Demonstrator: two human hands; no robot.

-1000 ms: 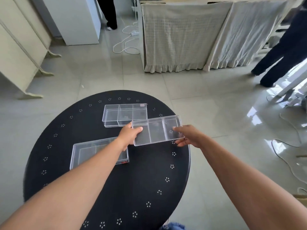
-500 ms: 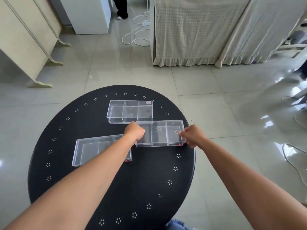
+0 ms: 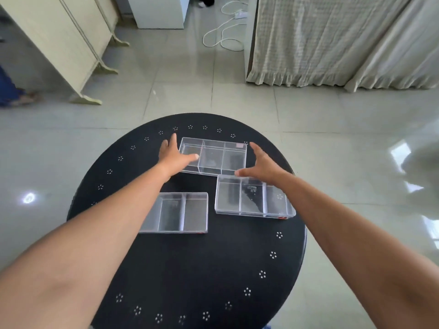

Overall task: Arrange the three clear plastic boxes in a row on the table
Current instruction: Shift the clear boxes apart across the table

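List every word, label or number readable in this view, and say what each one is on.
None can be read.
Far box: pink sticker at its far right corner, blurred.
Right box: dark print in the middle compartment, too small; red tag at the near edge, blurred.
Left box: no text visible.

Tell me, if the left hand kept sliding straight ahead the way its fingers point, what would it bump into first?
Probably nothing on the table: the left hand points past the far box's left end toward the table rim, though its thumb already overlaps that box.
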